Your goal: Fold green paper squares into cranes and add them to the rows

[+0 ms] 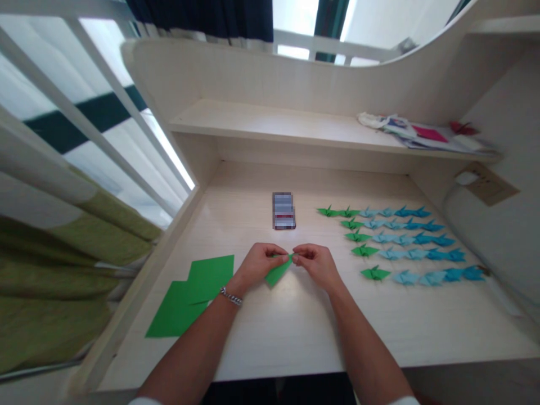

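A small piece of folded green paper (277, 274) is held between my two hands over the middle of the desk. My left hand (262, 263) pinches it from the left, thumb on top, with a chain bracelet (231, 296) around that wrist. From the right, the closed thumb and fingers of my right hand (315, 262) grip its upper tip. Part of the paper is hidden behind my fingers. Flat green paper sheets (177, 304) lie overlapping to the left, partly behind my left forearm.
Rows of folded paper cranes (390, 254), green, pale blue and blue, stand on the right of the desk (287, 332). A phone (284, 211) lies beyond my hands. Papers (426, 135) rest on the shelf (274, 124). A cable (464, 225) runs along the right wall.
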Tool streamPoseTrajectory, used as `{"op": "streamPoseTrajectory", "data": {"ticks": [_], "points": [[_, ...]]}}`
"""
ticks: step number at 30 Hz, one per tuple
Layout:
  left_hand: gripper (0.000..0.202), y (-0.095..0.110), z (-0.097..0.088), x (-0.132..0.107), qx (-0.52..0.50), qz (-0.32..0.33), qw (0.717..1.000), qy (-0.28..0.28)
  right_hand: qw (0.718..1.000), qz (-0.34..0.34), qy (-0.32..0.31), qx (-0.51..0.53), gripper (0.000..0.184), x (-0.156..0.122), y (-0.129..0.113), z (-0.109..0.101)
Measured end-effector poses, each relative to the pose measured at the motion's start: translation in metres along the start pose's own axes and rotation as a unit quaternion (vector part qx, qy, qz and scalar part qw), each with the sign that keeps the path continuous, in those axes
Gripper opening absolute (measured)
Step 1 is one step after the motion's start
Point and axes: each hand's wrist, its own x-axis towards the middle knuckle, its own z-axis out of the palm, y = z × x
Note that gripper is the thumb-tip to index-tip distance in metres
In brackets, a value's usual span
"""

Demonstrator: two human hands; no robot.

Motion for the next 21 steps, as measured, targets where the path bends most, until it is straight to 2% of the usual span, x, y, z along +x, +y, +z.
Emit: {"op": "streamPoseTrajectory", "data": {"ticks": [21], "points": [[0.023,0.0032,-0.0015,-0.0013,0.04,0.025,0.999,0.002,1.0,-0.004,0.003,0.031,0.025,-0.0001,0.0001,0.002]]}}
